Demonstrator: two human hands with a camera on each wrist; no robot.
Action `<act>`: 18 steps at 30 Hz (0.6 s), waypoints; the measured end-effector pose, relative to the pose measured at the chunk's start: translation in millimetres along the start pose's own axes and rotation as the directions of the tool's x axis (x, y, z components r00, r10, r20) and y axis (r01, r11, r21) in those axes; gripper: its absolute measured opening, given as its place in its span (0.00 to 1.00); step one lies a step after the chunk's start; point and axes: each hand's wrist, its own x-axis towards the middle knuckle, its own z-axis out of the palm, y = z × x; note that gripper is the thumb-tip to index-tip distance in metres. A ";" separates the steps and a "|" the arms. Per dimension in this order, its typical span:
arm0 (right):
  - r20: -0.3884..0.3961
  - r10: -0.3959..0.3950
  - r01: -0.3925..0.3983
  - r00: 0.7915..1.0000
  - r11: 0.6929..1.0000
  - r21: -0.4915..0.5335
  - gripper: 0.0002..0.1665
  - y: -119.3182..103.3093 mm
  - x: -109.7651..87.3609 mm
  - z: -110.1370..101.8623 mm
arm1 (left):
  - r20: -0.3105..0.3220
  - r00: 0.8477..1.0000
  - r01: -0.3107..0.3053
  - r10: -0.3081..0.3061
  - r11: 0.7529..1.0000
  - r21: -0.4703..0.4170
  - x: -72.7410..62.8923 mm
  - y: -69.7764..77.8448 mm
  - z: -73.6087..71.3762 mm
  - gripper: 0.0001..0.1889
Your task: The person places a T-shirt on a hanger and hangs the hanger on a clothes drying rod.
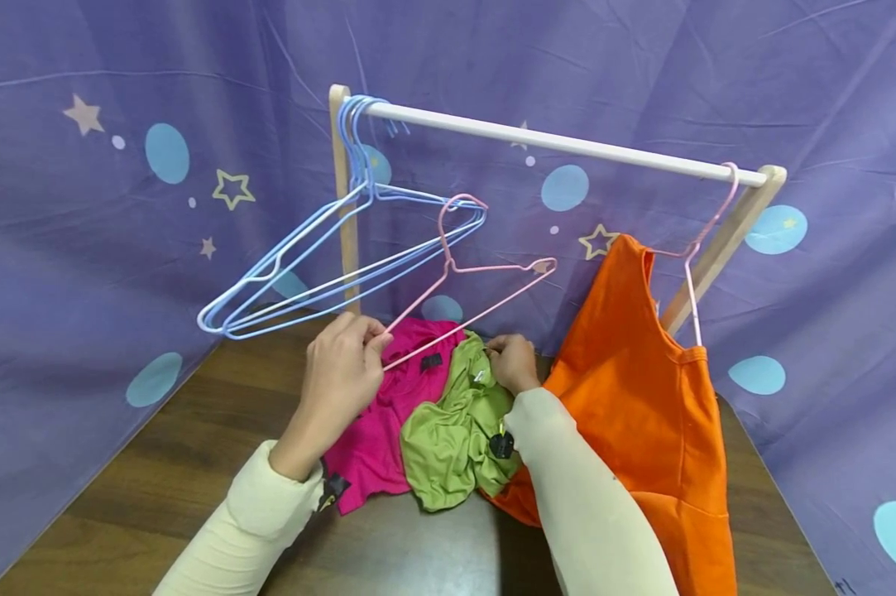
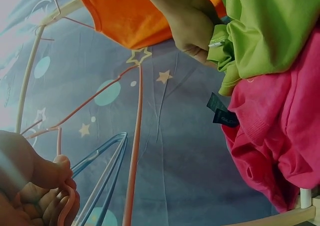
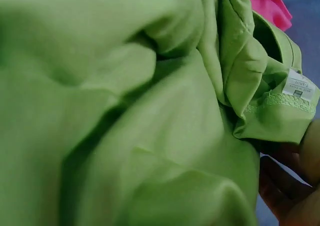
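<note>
My left hand grips a pink wire hanger by one lower corner, its hook pointing up. In the left wrist view the thumb and fingers curl round the hanger wire. A crumpled green T-shirt lies on the table, with a white label at its neckline. At the shirt's far edge, my right hand pinches the neckline beside that label; the right wrist view shows its fingers under the fabric. A magenta garment with a dark tag lies left of the T-shirt, partly under it.
Behind stands a rack with a white rail and wooden posts. Several blue hangers hang at its left end. An orange garment hangs on another pink hanger at the right, its lower part reaching the brown table.
</note>
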 end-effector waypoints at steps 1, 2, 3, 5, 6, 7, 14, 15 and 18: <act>-0.015 0.002 -0.002 1.000 1.000 -0.002 0.09 -0.8 0.5 -0.5 | 0.000 1.000 0.000 0.000 1.000 0.001 0.0 0.2 0.0 0.04; -0.029 0.004 -0.004 1.000 1.000 -0.005 0.09 -1.9 1.4 -1.1 | 0.000 1.000 0.000 0.000 1.000 0.003 0.1 0.0 0.1 0.04; -0.042 0.004 -0.004 0.999 1.000 0.000 0.09 -3.2 2.2 -2.1 | 0.001 1.000 0.000 0.000 1.000 0.005 0.2 -0.2 0.0 0.04; -0.061 0.006 -0.005 0.998 1.000 0.022 0.09 -6.6 4.8 -5.6 | 0.000 1.000 0.000 0.000 1.000 0.008 0.5 -0.2 -0.7 0.04; -0.065 0.010 -0.007 0.998 0.999 0.041 0.09 -8.6 6.0 -8.0 | -0.002 1.000 0.000 0.000 1.000 0.010 0.6 -0.8 -1.0 0.04; -0.070 0.009 -0.005 0.998 0.998 0.067 0.09 -10.9 7.3 -10.8 | -0.002 1.000 -0.002 0.002 1.000 0.012 0.8 -1.0 -1.4 0.04; -0.145 0.004 0.018 0.989 0.989 0.149 0.10 -27.6 19.4 -37.6 | 0.004 1.000 -0.012 0.012 1.000 0.016 1.3 -0.5 -3.8 0.04; -0.149 0.006 0.016 0.989 0.989 0.145 0.10 -29.6 20.9 -42.7 | 0.005 1.000 -0.012 0.012 1.000 0.017 1.4 -0.4 -3.8 0.04; -0.146 0.032 -0.016 0.989 0.993 0.113 0.13 -34.4 25.1 -59.5 | 0.005 1.000 -0.015 0.015 1.000 0.018 1.6 0.4 -4.9 0.04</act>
